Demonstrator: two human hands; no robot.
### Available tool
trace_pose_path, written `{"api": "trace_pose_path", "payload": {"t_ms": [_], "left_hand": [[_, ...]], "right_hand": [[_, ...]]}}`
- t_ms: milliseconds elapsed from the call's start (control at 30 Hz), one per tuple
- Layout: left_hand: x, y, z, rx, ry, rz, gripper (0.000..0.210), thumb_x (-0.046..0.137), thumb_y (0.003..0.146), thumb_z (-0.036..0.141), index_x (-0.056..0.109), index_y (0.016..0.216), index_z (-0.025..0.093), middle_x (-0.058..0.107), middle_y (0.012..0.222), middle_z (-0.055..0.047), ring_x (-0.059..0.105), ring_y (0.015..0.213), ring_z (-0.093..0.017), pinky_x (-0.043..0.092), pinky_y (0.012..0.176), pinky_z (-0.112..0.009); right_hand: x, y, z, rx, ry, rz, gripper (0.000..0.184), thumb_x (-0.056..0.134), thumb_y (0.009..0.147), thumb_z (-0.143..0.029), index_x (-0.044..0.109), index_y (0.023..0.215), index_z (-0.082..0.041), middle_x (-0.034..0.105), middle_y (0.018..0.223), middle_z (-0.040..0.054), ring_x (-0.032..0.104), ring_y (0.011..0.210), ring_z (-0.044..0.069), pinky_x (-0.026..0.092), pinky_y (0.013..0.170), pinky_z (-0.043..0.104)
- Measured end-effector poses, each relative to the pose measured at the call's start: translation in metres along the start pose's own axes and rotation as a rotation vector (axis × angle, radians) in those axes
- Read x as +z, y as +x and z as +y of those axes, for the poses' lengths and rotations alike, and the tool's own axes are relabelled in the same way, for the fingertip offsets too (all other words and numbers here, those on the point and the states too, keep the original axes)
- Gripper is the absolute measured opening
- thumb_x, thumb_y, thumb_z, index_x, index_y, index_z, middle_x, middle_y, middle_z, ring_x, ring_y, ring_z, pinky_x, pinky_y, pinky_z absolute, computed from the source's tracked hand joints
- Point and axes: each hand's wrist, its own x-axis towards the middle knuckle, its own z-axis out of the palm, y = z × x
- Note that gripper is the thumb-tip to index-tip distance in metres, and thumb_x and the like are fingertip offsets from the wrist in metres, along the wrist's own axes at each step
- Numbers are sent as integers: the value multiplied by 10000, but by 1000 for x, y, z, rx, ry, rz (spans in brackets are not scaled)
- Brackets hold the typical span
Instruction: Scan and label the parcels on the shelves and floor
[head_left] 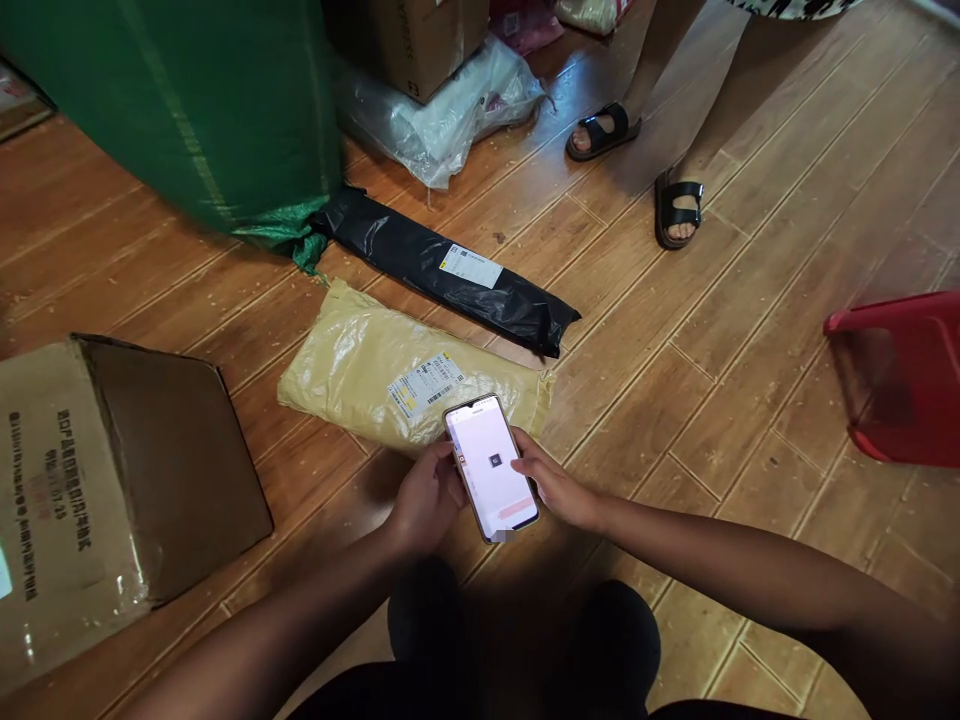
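- Closest to the camera: both forearms reach forward over dark-clad knees, and the two hands meet around a phone [491, 467], so it's held from both sides.
- The left hand [425, 500] is curled around the phone's left edge, fingers wrapped in rather than spread, thumb up near the top-left of the screen.
- The right hand [553, 484] cups the right edge, fingers bent and lying along that side. Can't really see the fingertips underneath.
- The phone sits tilted, top end pointing away and a bit left, screen lit up pale pink-white with a small dark square in the middle. It's right between the two hands, touching both, held above the floor [750, 330].
- Just past the phone's top end lies a yellow parcel [375, 365] flat on the wooden floor, with a white shipping label [426, 384] facing up. The phone's top overlaps the parcel's near edge in this view.
- Off to the left, a cardboard box [90, 490] lies on its side with the open flap toward the parcel.
- Behind the yellow one, a long black parcel [420, 265] lies slantwise, also labelled.
- Further back there's a big green sack [187, 100], some clear plastic wrap [442, 110] and another carton.
- Far right: a red stool [911, 375]. At the top, another person's feet in black sandals [637, 160].
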Motion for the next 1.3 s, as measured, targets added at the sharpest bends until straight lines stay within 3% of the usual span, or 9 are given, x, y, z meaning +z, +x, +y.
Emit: {"api": "trace_pose_path", "payload": {"t_ms": [133,467,567,633,767,900,1067,1200,1300], "left_hand": [[-1,1,-15,-33,161,-91,222,521,793,175,628,985,151,713,1002,-77,662,967,-230,531,843,-352],[20,12,-52,-96,307,-95,343,562,874,411,590,1120,175,706,918,-65,665,787,-185,501,647,-272],[29,11,-57,-116,338,-231,401,460,900,442,588,1178,183,684,1038,-81,644,897,-201,508,729,-309],[27,13,-59,-70,470,-201,443,482,886,442,547,1262,216,649,1157,-77,612,1015,-212,496,815,-332],[-10,28,-64,67,995,53,492,580,805,417,563,1234,175,641,1172,-99,583,1068,-244,459,876,-367],[-71,42,-71,-6,1569,-48,394,528,813,399,627,1107,157,675,1057,-88,608,974,-246,446,877,-381],[-105,41,-83,-157,1914,-226,304,472,854,369,636,1065,225,677,1017,-51,622,870,-213,447,781,-337],[-96,39,-88,-121,1947,-294,293,472,872,380,624,1082,243,663,1065,-48,610,894,-207,452,792,-338],[-84,38,-85,-32,1899,-323,328,457,899,394,593,1155,240,640,1118,-54,603,923,-202,472,815,-346]], "right_hand": [[-11,-18,4,2,34,38,365,501,864,-368,500,1196,-215,632,1109,38,560,956,217,415,859,354],[-39,-54,6,-1,73,110,398,549,863,-462,520,1178,-220,639,1090,43,575,948,216,436,856,361],[-54,-70,6,-3,152,178,402,567,838,-482,554,1152,-232,685,1064,38,609,945,228,439,911,395],[-71,-86,6,-27,201,267,399,578,821,-490,590,1129,-236,695,1111,38,606,1041,246,424,972,407],[-110,-132,7,-26,306,489,458,568,815,-526,599,1194,-271,651,1268,14,520,1253,263,365,1080,419],[-135,-175,21,67,420,622,524,565,792,-615,604,1204,-292,639,1305,24,494,1299,289,361,1094,456],[-139,-197,44,283,567,417,539,501,838,-617,542,1267,-293,666,1260,61,597,1189,301,403,1035,509],[-140,-198,44,403,669,34,641,438,844,-658,461,1330,-240,684,1199,125,686,1026,318,459,929,548],[-136,-192,31,433,727,-233,766,548,731,-731,498,1279,-198,710,1120,162,707,952,347,494,858,529]]}}
